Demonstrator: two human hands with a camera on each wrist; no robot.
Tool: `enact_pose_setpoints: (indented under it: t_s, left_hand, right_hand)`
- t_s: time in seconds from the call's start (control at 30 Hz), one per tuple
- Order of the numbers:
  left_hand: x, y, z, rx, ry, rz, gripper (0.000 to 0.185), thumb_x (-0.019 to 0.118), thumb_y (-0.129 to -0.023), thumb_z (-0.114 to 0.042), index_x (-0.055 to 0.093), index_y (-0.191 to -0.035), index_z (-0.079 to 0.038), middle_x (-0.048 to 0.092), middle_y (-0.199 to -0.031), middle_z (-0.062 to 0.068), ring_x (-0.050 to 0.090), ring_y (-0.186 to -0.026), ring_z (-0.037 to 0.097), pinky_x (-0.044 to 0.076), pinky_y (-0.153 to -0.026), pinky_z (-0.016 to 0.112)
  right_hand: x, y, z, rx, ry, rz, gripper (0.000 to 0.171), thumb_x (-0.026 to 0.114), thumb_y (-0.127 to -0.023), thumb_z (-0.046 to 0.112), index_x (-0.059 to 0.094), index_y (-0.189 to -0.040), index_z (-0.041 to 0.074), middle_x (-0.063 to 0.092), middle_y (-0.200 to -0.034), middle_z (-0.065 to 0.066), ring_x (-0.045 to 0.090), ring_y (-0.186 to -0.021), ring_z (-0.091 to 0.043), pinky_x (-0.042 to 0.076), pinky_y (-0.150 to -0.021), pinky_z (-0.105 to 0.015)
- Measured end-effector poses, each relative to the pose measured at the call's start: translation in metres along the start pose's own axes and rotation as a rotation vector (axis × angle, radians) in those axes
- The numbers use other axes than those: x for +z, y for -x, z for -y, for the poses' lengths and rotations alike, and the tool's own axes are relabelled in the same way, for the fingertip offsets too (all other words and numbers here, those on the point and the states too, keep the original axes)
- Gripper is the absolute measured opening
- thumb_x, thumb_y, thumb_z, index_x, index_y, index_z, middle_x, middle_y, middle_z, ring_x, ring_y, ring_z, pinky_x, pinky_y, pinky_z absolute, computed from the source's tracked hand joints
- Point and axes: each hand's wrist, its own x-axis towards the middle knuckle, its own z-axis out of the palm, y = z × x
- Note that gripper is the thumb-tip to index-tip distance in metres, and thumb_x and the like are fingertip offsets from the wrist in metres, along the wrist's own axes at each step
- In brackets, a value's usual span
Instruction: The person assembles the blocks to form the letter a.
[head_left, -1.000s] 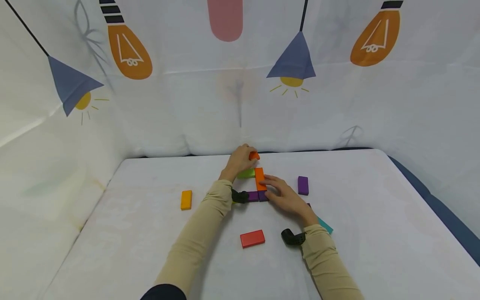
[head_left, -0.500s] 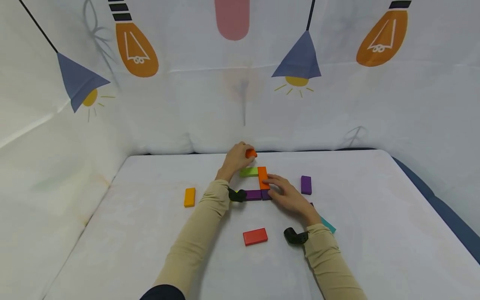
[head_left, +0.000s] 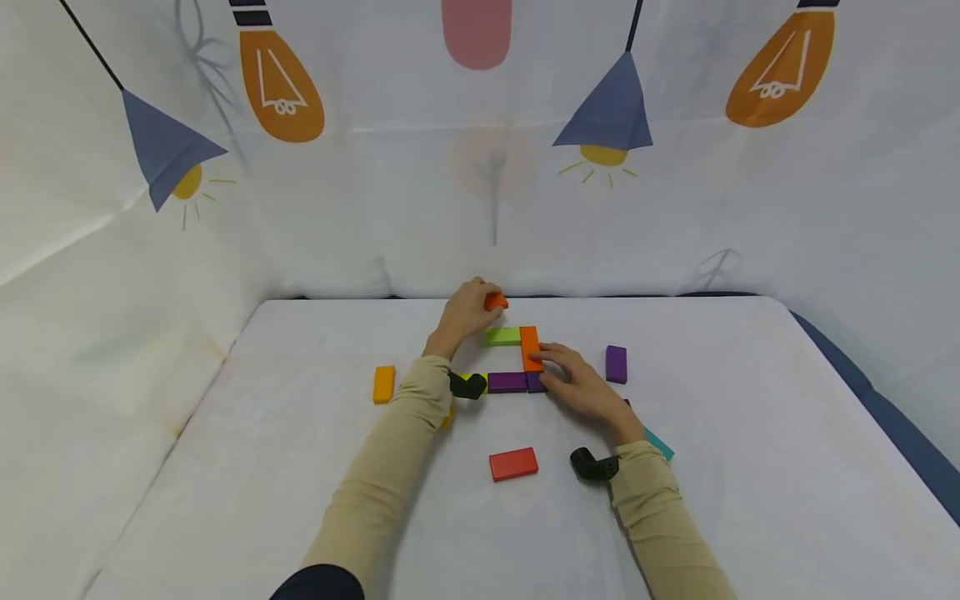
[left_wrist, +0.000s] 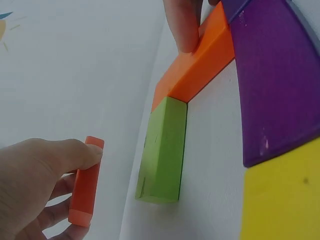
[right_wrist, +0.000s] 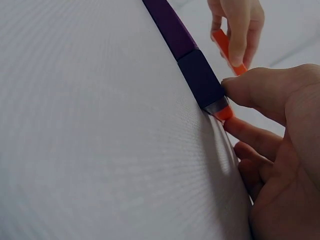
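Left hand [head_left: 463,315] near the far edge of the table [head_left: 262,467], fingers curled round a small orange block [head_left: 495,302]; the left wrist view shows the block [left_wrist: 86,181] pinched between thumb and fingertips, lifted off the cloth, just left of the green block [left_wrist: 162,150]; green block's end butts against the orange bar [left_wrist: 195,70].

Right hand [head_left: 581,385] lies low on the cloth, fingers fairly straight, fingertips pressing the orange bar [head_left: 530,347] where it meets the purple blocks [head_left: 514,382]; nothing gripped.

Change over the last second: the left hand and its block have crept slightly toward the far edge; the right hand has stayed on the bar; layout unchanged. Judgement: block in transit, placement pending; the right hand is steadying the row.

Elsewhere: yellow-orange block [head_left: 383,383] toward the left edge, red block [head_left: 513,463] nearer the front, lone purple block [head_left: 616,364] to the right, teal block [head_left: 660,444] partly hidden by the right wrist.
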Motion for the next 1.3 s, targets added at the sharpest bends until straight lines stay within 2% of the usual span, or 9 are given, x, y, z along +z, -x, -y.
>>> enact_pose_setpoints:
  t_s: [0.33,0.63,0.93,1.3]
  left_hand:
    - [-0.006,0.005,0.003,-0.016,0.020,0.022,0.037,0.059,-0.083,-0.024,0.057,-0.118,-0.012,0.055,-0.107,0.009,0.049,-0.088,0.019,0.044,-0.075,0.030]
    - [-0.006,0.016,0.008,-0.020,0.046,0.052,0.038,0.058,-0.083,-0.025,0.056,-0.119,-0.011,0.055,-0.109,0.008,0.051,-0.092,0.020,0.044,-0.080,0.032]
    - [-0.010,0.023,0.016,-0.019,0.075,0.024,0.037,0.059,-0.082,-0.024,0.057,-0.117,-0.011,0.055,-0.104,0.008,0.049,-0.087,0.019,0.044,-0.077,0.031]
    - [-0.007,0.035,0.025,-0.014,0.050,0.035,0.037,0.060,-0.082,-0.024,0.057,-0.117,-0.011,0.056,-0.107,0.008,0.051,-0.094,0.020,0.043,-0.085,0.033]
  right_hand:
    - [-0.001,0.000,-0.001,-0.025,-0.007,0.003,0.038,0.048,-0.091,0.028,0.045,-0.128,0.022,0.029,-0.143,-0.002,0.017,-0.135,-0.025,0.016,-0.106,-0.052]
    - [0.000,0.001,-0.001,-0.010,-0.001,0.006,0.039,0.048,-0.091,0.029,0.045,-0.129,0.021,0.029,-0.144,-0.003,0.017,-0.135,-0.026,0.016,-0.106,-0.053]
    - [-0.002,-0.003,-0.002,-0.017,0.001,0.002,0.038,0.048,-0.090,0.029,0.045,-0.128,0.023,0.028,-0.144,-0.001,0.017,-0.135,-0.025,0.016,-0.106,-0.053]
    - [0.000,-0.002,-0.004,-0.012,-0.001,0.002,0.038,0.047,-0.091,0.028,0.045,-0.128,0.023,0.028,-0.144,-0.002,0.015,-0.136,-0.026,0.014,-0.107,-0.053]
